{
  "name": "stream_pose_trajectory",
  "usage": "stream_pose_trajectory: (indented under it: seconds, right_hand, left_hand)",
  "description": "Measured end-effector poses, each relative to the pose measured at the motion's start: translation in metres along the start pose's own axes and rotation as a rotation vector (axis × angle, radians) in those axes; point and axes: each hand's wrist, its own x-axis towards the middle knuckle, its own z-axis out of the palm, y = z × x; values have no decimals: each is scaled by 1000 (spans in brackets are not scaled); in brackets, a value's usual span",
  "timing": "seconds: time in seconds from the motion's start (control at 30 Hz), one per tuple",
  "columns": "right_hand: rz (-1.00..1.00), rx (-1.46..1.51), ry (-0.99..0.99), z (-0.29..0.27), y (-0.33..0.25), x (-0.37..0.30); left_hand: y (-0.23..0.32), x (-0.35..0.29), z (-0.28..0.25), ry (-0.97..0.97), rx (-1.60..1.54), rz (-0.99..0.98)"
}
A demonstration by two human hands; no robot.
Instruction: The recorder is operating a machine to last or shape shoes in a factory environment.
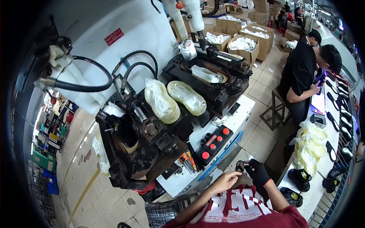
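My right hand [259,171], in a black glove, pinches a small dark oval piece [240,165] just in front of my chest. My bare left hand [225,181] meets it from the left, with its curled fingertips against the lower side of the same piece. Both hands hover beside the front right corner of a white machine table [243,114]. A black control panel with red buttons [213,146] lies a short way to the upper left of the hands. Two plastic-wrapped yellow shoe forms [162,102] [187,97] rest on the black press [148,133].
A person in black [304,72] works at a bench on the right, where black shoes [300,178] and soles lie in a row. A pile of bagged yellow forms [310,146] sits there. A stool [274,112] and open cardboard boxes [243,46] stand behind on the tiled floor.
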Motion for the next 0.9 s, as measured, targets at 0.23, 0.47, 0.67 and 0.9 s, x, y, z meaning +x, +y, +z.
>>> stream_pose_trajectory:
  seconds: [0.23,0.47,0.67,0.9]
  right_hand:
    - [-594,-214,-7,-95,-56,223]
    - [-725,-542,-287,-81,-57,478]
    - [-676,-938,-673,13,-17,614]
    - [-564,-524,-237,55,-19,641]
  left_hand:
    - [6,51,-17,230,-167,-146]
    - [-3,98,-7,456,-126,-216]
    - [8,106,6,590,-645,-458]
    - [14,78,10,598,658,44]
